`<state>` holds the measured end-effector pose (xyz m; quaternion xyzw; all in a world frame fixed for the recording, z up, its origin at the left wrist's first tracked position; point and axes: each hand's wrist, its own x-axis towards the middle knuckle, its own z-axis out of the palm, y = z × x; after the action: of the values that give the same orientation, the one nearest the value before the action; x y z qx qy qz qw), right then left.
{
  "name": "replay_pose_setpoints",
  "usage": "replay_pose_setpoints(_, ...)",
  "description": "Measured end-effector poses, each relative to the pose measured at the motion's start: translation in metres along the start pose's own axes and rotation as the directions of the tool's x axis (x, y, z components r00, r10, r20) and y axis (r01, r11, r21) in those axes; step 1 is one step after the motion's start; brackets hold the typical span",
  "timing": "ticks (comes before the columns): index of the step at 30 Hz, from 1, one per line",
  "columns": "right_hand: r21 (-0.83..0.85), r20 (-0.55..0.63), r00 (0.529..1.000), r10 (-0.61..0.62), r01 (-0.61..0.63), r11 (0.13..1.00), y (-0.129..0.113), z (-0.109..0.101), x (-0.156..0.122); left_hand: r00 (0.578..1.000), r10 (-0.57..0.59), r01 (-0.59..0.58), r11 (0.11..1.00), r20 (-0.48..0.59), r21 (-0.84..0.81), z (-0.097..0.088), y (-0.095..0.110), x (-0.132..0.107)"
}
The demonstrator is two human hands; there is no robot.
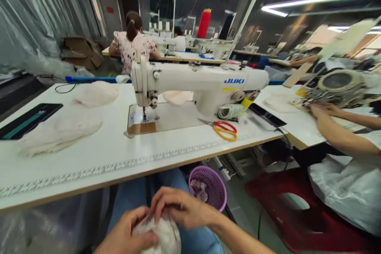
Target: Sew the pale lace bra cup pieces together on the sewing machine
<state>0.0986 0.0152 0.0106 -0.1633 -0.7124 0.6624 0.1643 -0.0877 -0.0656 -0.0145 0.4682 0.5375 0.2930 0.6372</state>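
Observation:
Over my lap, below the table edge, I hold a bunched piece of off-white fabric (166,236). My left hand (132,228) grips its left side, the thumb lying across the front. From the right, my right hand (178,206) bends over the top with its fingers pinched on the cloth; the fingertips are partly hidden. Ahead stands a white sewing machine (184,77). On the table to its left lie a pale fabric piece (97,93) and a stack of similar pieces (64,129). Scissors (222,129) with red and yellow handles rest to the right of the needle.
A purple basket (218,182) with scraps stands under the table's front edge (166,166). A dark phone (268,115) and a rolled cord (230,111) lie by the machine. A co-worker's hands (323,109) work at a machine on the right; another person (133,41) sits ahead.

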Motion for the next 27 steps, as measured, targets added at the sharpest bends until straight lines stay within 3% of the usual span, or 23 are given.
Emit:
replay_pose_setpoints(2, 0.237, -0.093, 0.987, 0.133, -0.108, 0.965, 0.019, 0.005, -0.003, 1.0, -0.017, 0.016, 0.998, -0.016, -0.06, 0.0, -0.015, 0.002)
replay_pose_setpoints(4, 0.441, -0.114, 0.957, 0.268, -0.193, 0.876, 0.034, 0.011, -0.007, 0.999, -0.017, 0.012, 0.996, -0.044, -0.09, 0.0, -0.026, 0.001)
replay_pose_setpoints(7, 0.514, -0.102, 0.93, 0.353, -0.255, 0.819, 0.046, 0.019, -0.011, 0.998, -0.003, 0.001, 0.999, -0.057, -0.042, 0.0, -0.032, -0.002)
replay_pose_setpoints(11, 0.43, -0.203, 0.907, 0.369, -0.256, 0.865, 0.045, 0.019, -0.011, 0.998, -0.001, 0.003, 1.0, -0.064, 0.028, -0.001, -0.023, -0.008)
replay_pose_setpoints(17, 0.166, -0.245, 0.926, 0.287, -0.251, 0.953, 0.03, 0.011, -0.014, 0.994, 0.104, -0.101, 0.989, -0.022, 0.103, -0.004, -0.008, -0.013)
replay_pose_setpoints(22, 0.031, -0.244, 0.924, 0.294, -0.295, 0.955, 0.021, 0.011, -0.015, 0.997, 0.021, -0.012, 0.993, -0.075, 0.116, -0.001, -0.002, -0.014)
replay_pose_setpoints(27, -0.006, -0.183, 0.943, 0.278, -0.284, 0.959, 0.018, 0.01, -0.016, 0.999, -0.044, 0.049, 0.966, -0.025, 0.252, 0.003, 0.0, -0.008)
